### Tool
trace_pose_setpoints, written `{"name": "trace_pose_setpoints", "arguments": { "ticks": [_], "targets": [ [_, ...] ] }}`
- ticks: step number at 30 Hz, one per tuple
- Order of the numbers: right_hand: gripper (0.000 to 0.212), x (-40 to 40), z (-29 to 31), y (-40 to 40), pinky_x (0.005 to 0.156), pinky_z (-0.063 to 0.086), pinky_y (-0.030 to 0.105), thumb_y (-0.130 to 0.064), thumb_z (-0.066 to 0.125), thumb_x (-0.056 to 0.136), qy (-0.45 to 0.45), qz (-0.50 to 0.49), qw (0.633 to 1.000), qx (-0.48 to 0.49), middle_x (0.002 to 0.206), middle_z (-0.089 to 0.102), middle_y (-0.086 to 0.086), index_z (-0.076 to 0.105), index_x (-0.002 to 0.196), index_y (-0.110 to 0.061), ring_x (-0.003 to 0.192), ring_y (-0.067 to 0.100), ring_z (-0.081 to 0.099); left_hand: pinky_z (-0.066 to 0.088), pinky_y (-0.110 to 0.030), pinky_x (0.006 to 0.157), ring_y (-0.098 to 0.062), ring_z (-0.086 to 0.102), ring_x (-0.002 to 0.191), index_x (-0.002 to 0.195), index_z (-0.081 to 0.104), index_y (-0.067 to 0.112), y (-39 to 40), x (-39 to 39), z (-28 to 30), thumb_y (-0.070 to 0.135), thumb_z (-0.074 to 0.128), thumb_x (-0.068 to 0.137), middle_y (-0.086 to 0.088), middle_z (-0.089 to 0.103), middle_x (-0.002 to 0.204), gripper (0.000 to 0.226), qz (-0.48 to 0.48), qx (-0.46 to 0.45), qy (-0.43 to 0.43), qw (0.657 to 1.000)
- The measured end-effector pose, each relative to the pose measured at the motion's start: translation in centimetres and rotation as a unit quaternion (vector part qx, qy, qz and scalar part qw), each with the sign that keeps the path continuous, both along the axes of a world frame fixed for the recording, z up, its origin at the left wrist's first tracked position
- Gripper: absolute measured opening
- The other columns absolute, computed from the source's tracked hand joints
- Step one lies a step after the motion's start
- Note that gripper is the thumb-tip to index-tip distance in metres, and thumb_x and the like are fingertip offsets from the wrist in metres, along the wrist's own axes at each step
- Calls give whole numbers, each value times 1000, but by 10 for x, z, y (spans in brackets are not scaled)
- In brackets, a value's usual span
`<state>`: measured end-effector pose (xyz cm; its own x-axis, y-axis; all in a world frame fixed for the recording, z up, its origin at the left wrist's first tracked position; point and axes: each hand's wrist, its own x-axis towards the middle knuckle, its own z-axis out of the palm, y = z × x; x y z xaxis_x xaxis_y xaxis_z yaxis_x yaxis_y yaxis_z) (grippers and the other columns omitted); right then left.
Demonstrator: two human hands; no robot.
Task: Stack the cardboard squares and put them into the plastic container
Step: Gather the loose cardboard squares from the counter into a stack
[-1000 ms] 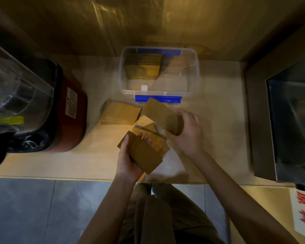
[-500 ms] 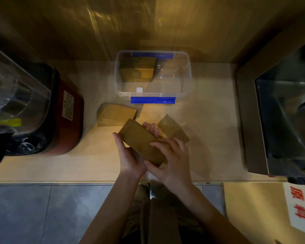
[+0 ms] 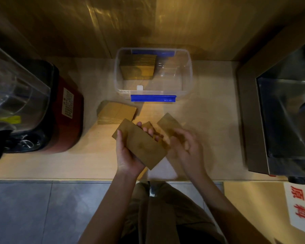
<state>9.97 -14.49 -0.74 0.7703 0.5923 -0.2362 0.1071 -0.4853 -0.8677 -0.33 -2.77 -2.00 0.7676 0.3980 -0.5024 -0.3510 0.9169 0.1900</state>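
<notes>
Head view shows the left hand [image 3: 128, 154] clasping a small stack of cardboard squares [image 3: 141, 144] by its edges above the counter [image 3: 209, 124]. The right hand [image 3: 187, 148], blurred, hovers beside it with fingers loosely curled, apparently empty. More squares lie nearby [image 3: 169, 123], a pile [image 3: 117, 112] beside the plastic container [image 3: 187, 76]. They look light, stiff and thin, so pinching opposite edges should keep them aligned.

Blender [image 3: 25, 103] w/ red base far left, steel machine [image 3: 282, 120] right — red-lettered sign [image 3: 299, 205] btm right.
</notes>
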Motion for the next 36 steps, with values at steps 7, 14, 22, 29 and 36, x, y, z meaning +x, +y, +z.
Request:
{"name": "trace_pose_setpoints", "arguments": {
  "ticks": [7, 14, 22, 29, 36],
  "targets": [
    [71, 45, -65, -1, 104, 33, 41, -42, 67, 74, -160, 99, 948, -255, 137, 44, 12, 39, 132, -11, 128, 29, 33, 46, -38, 94, -14, 65, 87, 101, 61, 22, 8, -17, -1, 62, 69, 56, 2, 67, 88, 60, 29, -9, -9, 999],
    [70, 38, -86, 2, 108, 27, 41, -47, 64, 74, -203, 75, 932, -291, 137, 43, 12, 42, 129, -9, 129, 28, 32, 46, -41, 94, -16, 66, 92, 98, 65, 20, 9, -22, 0, 60, 73, 51, 1, 70, 89, 62, 53, -17, -5, 998],
    [50, 31, -22, 19, 93, 46, 40, -41, 71, 71, -99, -3, 989, -110, 101, 60, -2, 55, 112, -17, 97, 18, 56, 47, -39, 93, -16, 66, 95, 102, 62, 20, 8, -20, -3, 60, 74, 49, 0, 69, 94, 68, 40, -19, 1, 999],
    [73, -26, 27, 34, 92, 34, 23, -62, 54, 64, -37, 147, 987, -52, 122, 54, -6, 46, 127, -26, 105, 2, 41, 56, -47, 80, -27, 68, 96, 108, 67, 17, 4, -19, -3, 67, 74, 37, -9, 72, 104, 87, 24, 8, 75, 997],
    [77, -59, 14, 40, 106, 29, 32, -61, 42, 67, -110, 193, 970, -98, 127, 54, -1, 42, 133, -20, 120, 17, 44, 49, -31, 90, -16, 57, 97, 102, 57, 14, 5, -22, -3, 66, 68, 55, -2, 61, 98, 70, 33, 56, 2, 998]
  ]
}}
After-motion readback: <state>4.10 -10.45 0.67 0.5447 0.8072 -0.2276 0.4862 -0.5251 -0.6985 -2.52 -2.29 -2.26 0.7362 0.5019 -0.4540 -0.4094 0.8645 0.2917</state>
